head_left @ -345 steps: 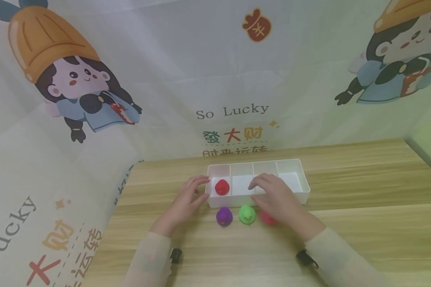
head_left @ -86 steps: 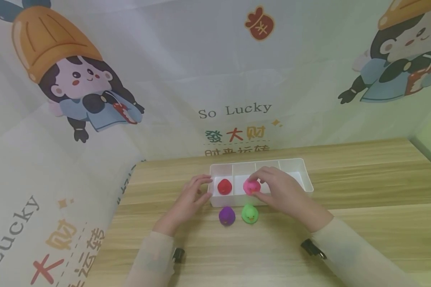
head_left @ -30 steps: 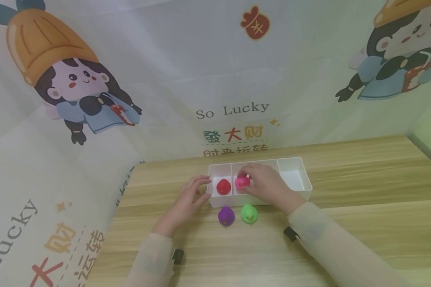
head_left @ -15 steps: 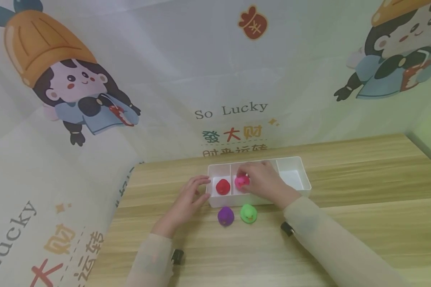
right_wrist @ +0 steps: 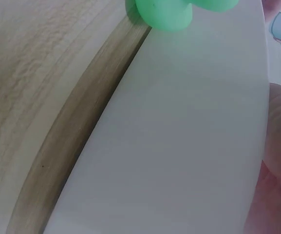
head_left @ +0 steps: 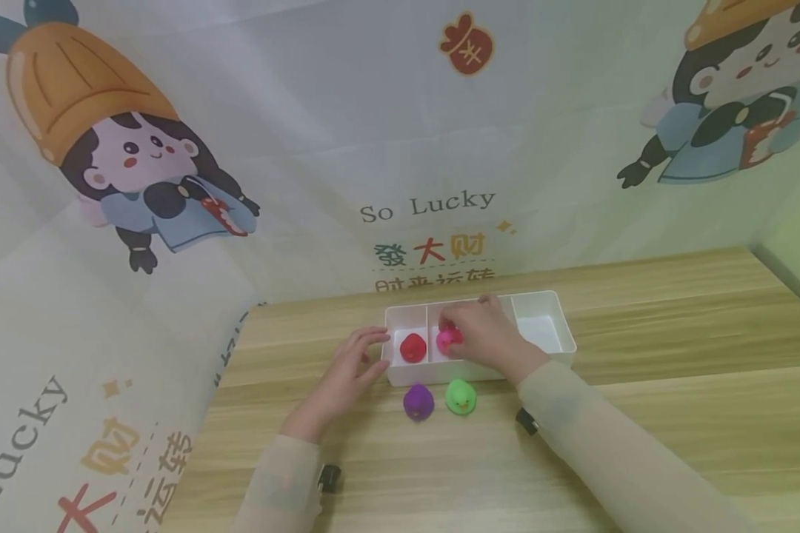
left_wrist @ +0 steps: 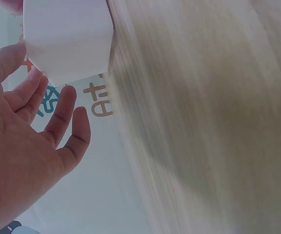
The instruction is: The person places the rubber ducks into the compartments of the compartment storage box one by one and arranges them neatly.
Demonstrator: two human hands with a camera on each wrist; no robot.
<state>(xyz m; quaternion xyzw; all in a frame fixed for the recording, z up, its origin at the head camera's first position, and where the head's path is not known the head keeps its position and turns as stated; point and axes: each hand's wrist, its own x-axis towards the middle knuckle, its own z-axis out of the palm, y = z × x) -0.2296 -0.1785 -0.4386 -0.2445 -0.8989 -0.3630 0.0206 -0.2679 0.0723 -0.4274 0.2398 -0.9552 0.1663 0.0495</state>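
Observation:
My right hand (head_left: pixel 485 332) reaches into the white divided tray (head_left: pixel 407 375) and pinches a pink rubber duck (head_left: pixel 447 341) in the second compartment from the left. Its fingers partly cover the duck; in the right wrist view, the tray wall (right_wrist: pixel 164 126) hides the fingertips. A red rubber duck (head_left: pixel 412 348) sits in the leftmost compartment. At the tray's left end, my left hand (head_left: pixel 340 379) rests with loosely bent fingers. The left wrist view shows its thumb and a finger touching the tray's end wall (left_wrist: pixel 69 41).
In front of the tray, a purple duck (head_left: pixel 418 403) and a green duck (head_left: pixel 461 397) stand side by side on the wooden table (head_left: pixel 673 414). A printed cloth (head_left: pixel 307 148) hangs behind and to the left of the table.
Earlier, the pink duck stood on the table by the green one. My right hand has carried it into the second compartment and shifted it left. My left hand has stayed at the tray's end.

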